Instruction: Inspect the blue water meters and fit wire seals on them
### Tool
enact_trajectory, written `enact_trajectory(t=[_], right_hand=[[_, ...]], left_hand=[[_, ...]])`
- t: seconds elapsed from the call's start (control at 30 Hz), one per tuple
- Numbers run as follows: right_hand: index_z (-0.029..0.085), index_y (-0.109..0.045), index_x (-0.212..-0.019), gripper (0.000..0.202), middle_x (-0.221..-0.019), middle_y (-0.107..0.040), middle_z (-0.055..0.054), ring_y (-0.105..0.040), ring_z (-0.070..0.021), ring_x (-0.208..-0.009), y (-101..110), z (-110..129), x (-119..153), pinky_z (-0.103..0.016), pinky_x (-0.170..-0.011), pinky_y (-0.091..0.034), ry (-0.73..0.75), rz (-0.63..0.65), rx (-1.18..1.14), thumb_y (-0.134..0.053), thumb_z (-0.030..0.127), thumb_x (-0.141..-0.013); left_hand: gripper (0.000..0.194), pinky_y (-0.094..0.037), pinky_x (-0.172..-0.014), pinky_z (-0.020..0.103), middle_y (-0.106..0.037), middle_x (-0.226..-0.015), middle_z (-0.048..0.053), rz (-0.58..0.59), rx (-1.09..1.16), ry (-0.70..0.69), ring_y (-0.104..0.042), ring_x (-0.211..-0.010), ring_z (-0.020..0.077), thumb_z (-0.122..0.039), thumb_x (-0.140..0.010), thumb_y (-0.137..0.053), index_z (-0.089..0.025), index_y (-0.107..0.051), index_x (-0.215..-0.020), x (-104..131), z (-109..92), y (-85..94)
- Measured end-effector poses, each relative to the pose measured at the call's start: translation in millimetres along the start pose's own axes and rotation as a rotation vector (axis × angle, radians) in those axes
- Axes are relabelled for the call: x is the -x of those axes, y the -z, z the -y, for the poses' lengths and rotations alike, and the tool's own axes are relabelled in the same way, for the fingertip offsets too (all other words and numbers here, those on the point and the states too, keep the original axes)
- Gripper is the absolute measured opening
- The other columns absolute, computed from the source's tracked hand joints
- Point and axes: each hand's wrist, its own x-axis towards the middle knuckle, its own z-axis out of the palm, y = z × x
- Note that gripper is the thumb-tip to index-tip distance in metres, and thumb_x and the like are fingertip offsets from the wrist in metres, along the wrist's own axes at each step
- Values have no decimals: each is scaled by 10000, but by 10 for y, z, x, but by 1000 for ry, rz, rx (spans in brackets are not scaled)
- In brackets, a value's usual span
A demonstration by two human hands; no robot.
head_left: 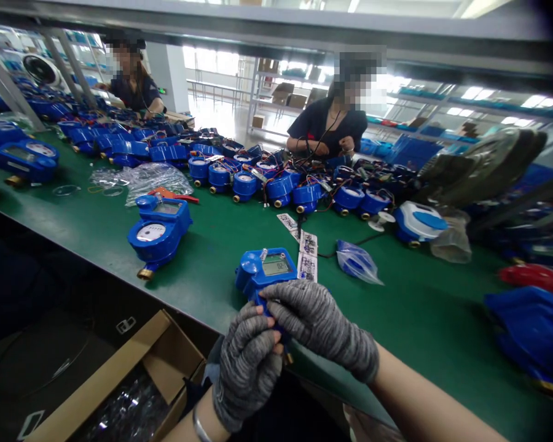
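Note:
A blue meter (251,270) with a small lit display lies at the front edge of the green table, its lower part hidden by my gloved hands. My left hand (251,362) has its fingers curled against the meter's near side. From the right, my right hand (313,316) pinches at the meter just below the display; any small part between the fingertips is hidden. A second blue meter (159,233) with a white dial and brass fitting stands to the left. Printed label strips (308,255) lie just behind the meter at my hands.
Rows of blue meters (244,184) with wires fill the back. Clear plastic bags (156,178) and an orange tool (177,196) lie at left, a bagged blue part (357,261) at right. An open cardboard box (105,374) is below the edge. Two people sit opposite.

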Motion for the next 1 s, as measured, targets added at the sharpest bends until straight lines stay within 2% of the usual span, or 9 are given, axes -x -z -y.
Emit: enact_trajectory(t=[0.1, 0.27, 0.5, 0.57, 0.77, 0.9, 1.0], right_hand=[[235, -693, -1080, 207, -1009, -727, -39, -676, -172, -888, -60, -29, 28, -295, -835, -511, 2, -86, 18, -529, 279, -960], [231, -704, -1008, 170, -972, -722, -40, -667, -178, -838, -39, -9, -53, -284, -796, -500, 99, 64, 62, -558, 242, -920], [227, -656, -841, 70, -797, -677, -7, -595, -147, -667, -81, 82, -198, -250, -627, -438, -43, 147, 211, -601, 195, -870], [220, -643, -823, 96, -771, -663, -7, -579, -143, -658, -95, 91, -217, -251, -623, -427, -91, 146, 218, -579, 181, -882], [204, -626, -825, 108, -755, -618, 17, -554, -121, -672, -69, 61, -231, -239, -640, -423, -142, 168, 39, -546, 165, -887], [191, -605, -783, 130, -727, -592, 12, -532, -125, -651, -105, 48, -228, -253, -638, -433, -173, 119, 68, -528, 168, -884], [204, -628, -797, 134, -731, -617, 4, -553, -132, -646, -110, 30, -218, -259, -634, -451, -169, 145, 71, -527, 182, -882]], left_hand=[[328, -525, -1004, 468, -607, -1117, 98, -15, -30, -26, -533, -1207, 255, -19, -800, -614, -157, -603, -1098, -6, -6, -25], [332, -528, -997, 462, -601, -1110, 96, -36, -54, -12, -523, -1216, 252, -35, -817, -603, -171, -603, -1120, 18, -18, -34], [326, -519, -1001, 497, -607, -1105, 103, -52, -36, -23, -531, -1203, 264, -59, -825, -597, -177, -590, -1128, 37, 0, -41], [321, -517, -1006, 485, -606, -1101, 104, -46, -28, -29, -526, -1203, 265, -60, -820, -606, -168, -589, -1122, 20, 5, -38], [291, -518, -1008, 460, -601, -1089, 107, -27, -27, -45, -524, -1195, 261, -53, -824, -592, -152, -596, -1098, -31, -4, -19], [280, -532, -988, 463, -611, -1079, 110, -29, -16, -44, -528, -1189, 260, -79, -839, -594, -157, -591, -1108, -59, -12, 4], [293, -526, -997, 464, -624, -1057, 105, -28, -2, -33, -538, -1184, 252, -79, -832, -596, -165, -593, -1112, -55, -8, 11]])
